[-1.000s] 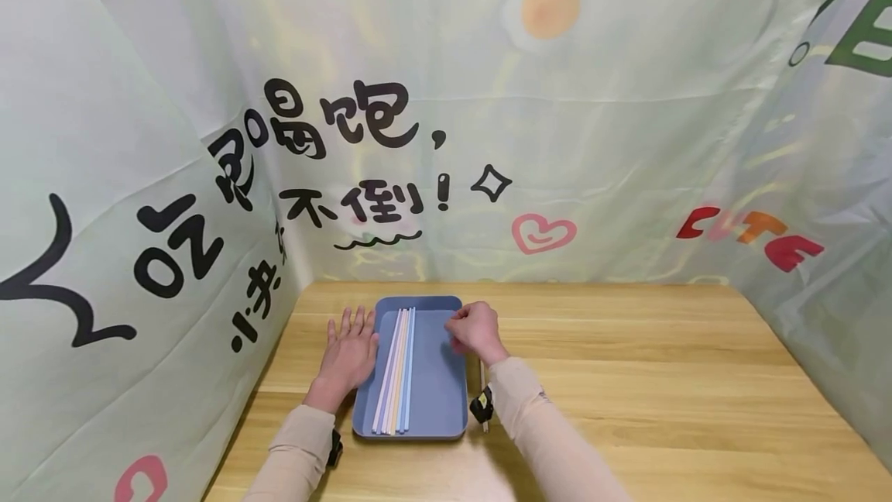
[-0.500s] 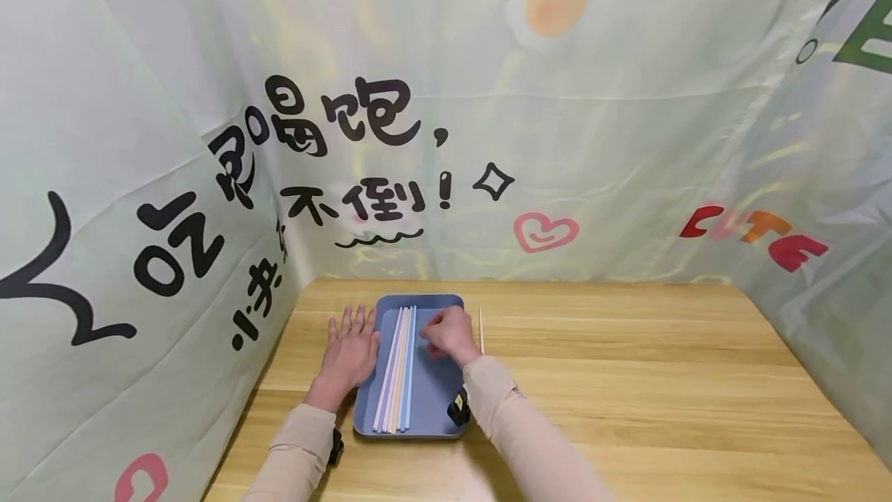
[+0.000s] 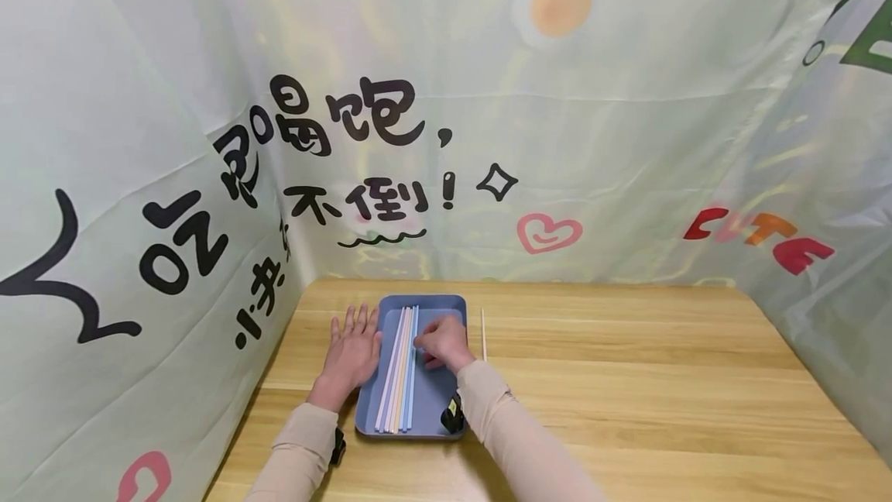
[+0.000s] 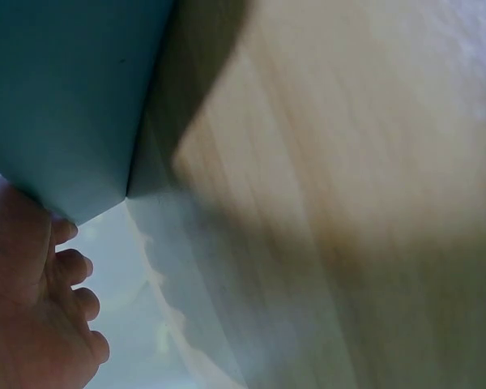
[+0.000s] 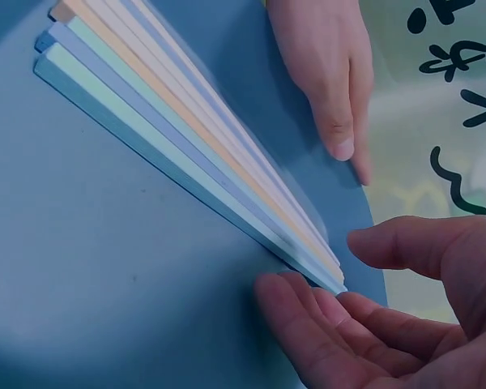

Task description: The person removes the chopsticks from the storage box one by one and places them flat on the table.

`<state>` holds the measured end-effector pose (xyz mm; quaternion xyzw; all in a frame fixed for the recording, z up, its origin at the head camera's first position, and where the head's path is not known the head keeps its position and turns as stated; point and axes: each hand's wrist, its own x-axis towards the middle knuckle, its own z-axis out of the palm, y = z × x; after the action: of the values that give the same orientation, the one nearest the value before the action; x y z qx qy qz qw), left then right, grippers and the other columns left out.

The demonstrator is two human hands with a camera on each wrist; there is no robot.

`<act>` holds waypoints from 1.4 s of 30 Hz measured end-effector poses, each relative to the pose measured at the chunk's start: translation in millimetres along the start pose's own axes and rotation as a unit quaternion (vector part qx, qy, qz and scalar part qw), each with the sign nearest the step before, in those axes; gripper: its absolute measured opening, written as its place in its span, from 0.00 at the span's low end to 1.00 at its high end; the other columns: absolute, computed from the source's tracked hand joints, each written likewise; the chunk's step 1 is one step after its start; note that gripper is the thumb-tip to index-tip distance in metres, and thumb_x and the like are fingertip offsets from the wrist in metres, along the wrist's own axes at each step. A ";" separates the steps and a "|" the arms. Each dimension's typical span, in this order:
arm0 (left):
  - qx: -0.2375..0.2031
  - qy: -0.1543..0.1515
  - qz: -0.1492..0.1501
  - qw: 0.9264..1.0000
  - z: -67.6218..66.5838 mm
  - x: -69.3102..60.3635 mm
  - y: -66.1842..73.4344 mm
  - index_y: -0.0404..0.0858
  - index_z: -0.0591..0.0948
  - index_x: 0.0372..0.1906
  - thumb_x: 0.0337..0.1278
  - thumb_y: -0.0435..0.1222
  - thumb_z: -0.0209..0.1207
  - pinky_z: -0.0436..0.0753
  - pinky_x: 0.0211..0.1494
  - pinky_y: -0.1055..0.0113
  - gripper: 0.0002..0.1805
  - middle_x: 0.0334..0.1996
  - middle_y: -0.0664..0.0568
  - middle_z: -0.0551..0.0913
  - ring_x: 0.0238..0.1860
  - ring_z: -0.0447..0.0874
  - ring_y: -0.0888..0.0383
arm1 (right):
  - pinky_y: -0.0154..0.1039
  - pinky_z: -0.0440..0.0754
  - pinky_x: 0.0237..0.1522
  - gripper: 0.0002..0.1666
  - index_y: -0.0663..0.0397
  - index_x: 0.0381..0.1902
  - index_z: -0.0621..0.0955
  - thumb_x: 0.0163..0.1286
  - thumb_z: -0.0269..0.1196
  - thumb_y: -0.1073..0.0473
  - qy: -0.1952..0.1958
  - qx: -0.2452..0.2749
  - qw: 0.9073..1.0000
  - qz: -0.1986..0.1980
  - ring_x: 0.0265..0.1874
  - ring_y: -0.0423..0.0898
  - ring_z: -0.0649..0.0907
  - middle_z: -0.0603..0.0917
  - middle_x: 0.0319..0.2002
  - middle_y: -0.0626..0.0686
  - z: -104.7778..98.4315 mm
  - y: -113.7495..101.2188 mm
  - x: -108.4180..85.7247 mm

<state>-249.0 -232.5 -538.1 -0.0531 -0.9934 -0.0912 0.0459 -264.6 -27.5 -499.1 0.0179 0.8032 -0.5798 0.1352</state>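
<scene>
A blue-grey tray [image 3: 432, 401] holds a row of pastel chopsticks [image 3: 396, 397], lying lengthwise in its left half. My left hand [image 3: 354, 351] lies with straight fingers along the tray's left edge. Over the tray's right half, my right hand [image 3: 446, 341] reaches in from the right, fingertips at the blue chopstick on the row's right side. In the right wrist view the thumb and fingers of the right hand [image 5: 389, 308] stand apart near one end of the chopsticks [image 5: 186, 138]; whether they touch is hard to tell.
On the wooden table [image 3: 627, 378], one thin chopstick [image 3: 484, 335] lies just right of the tray, partly hidden by the right arm. Printed cloth walls [image 3: 627, 177] stand behind the table and at both sides.
My right hand has moved left from the tray's right rim to the row of chopsticks, uncovering the far part of the chopstick on the table. My left hand has stayed in place.
</scene>
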 end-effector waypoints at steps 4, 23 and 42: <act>-0.002 -0.001 0.000 1.000 -0.1 0.1 0.8 0.37 0.57 0.84 0.85 0.45 0.41 0.46 0.83 0.29 0.33 0.84 0.36 0.55 0.85 0.48 0.32 | 0.52 0.92 0.32 0.07 0.68 0.37 0.83 0.62 0.70 0.69 -0.003 0.011 1.000 0.000 0.30 0.62 0.91 0.83 0.30 0.58 2.1 2.1 -0.9; -0.001 -0.001 0.002 1.000 -0.2 -0.7 0.1 0.37 0.58 0.84 0.86 0.45 0.41 0.47 0.83 0.29 0.32 0.83 0.35 0.56 0.84 0.49 0.32 | 0.48 0.91 0.25 0.05 0.69 0.34 0.84 0.62 0.71 0.72 -0.007 0.002 1.000 -0.013 0.20 0.56 0.89 0.87 0.28 0.70 13.5 11.0 -2.4; -0.007 -0.001 0.000 1.000 -2.4 -0.9 2.2 0.37 0.58 0.84 0.85 0.45 0.42 0.48 0.83 0.29 0.32 0.83 0.33 0.56 0.84 0.49 0.31 | 0.46 0.90 0.24 0.17 0.76 0.49 0.83 0.61 0.71 0.77 0.006 0.018 1.000 -0.016 0.21 0.53 0.88 0.86 0.27 0.64 16.4 15.3 -0.7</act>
<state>-247.7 -230.9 -535.4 -0.0539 -0.9927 -0.0982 0.0441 -257.9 -37.7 -517.9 0.0111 0.7938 -0.5961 0.1205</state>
